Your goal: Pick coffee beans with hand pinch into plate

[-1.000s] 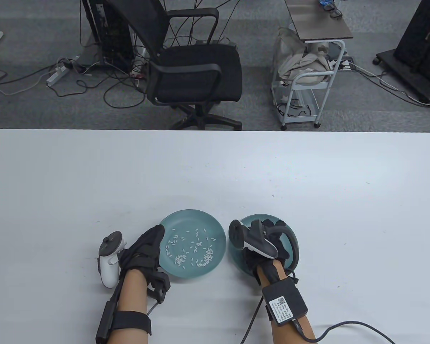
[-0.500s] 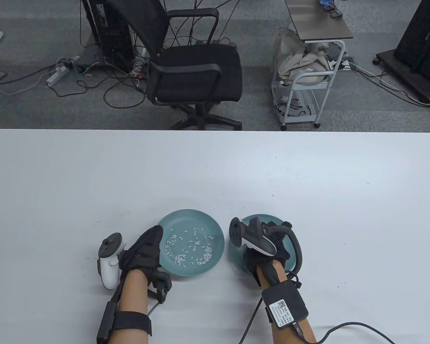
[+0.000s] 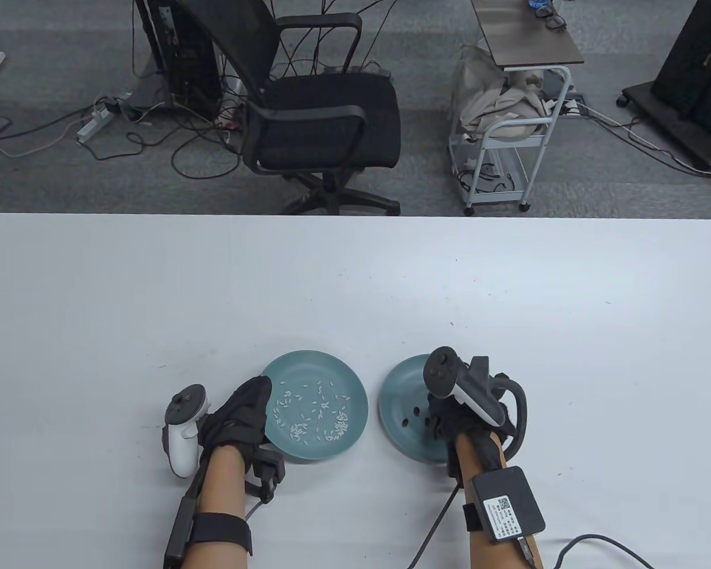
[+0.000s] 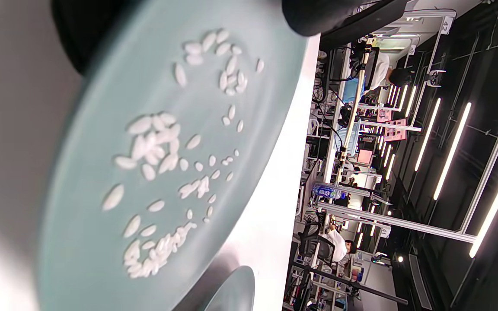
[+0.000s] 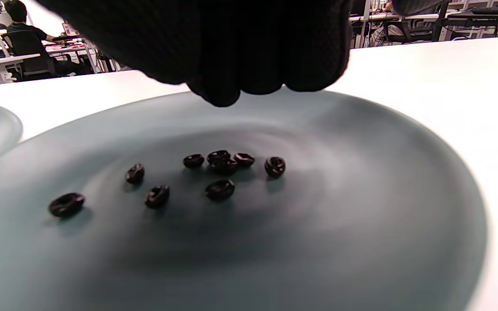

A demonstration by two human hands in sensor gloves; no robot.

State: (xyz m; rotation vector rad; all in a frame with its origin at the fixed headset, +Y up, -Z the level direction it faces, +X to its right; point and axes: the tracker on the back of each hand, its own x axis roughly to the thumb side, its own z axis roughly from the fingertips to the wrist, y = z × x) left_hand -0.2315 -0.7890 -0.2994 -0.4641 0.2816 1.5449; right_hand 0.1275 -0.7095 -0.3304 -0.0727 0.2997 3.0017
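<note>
Two teal plates stand side by side. The left plate (image 3: pixel 355 394) holds many white grains (image 4: pixel 154 147). My left hand (image 3: pixel 259 391) grips its left rim. The right plate (image 3: pixel 394 391) holds several dark coffee beans (image 3: pixel 418 410), which show close up in the right wrist view (image 5: pixel 221 164). My right hand (image 3: pixel 437 419) hovers over the near right part of that plate. Its fingertips (image 5: pixel 227 88) are bunched together just above the beans, and no bean shows between them.
The white table (image 3: pixel 355 284) stretches wide behind and beside the plates, with tiny specks on it. A cable (image 3: pixel 592 542) trails from my right forearm along the near edge. An office chair (image 3: pixel 320 118) and a cart (image 3: pixel 509 118) stand beyond the far edge.
My right hand has moved right and toward me, uncovering the beans on the right plate. My left hand stays on the left plate's rim.
</note>
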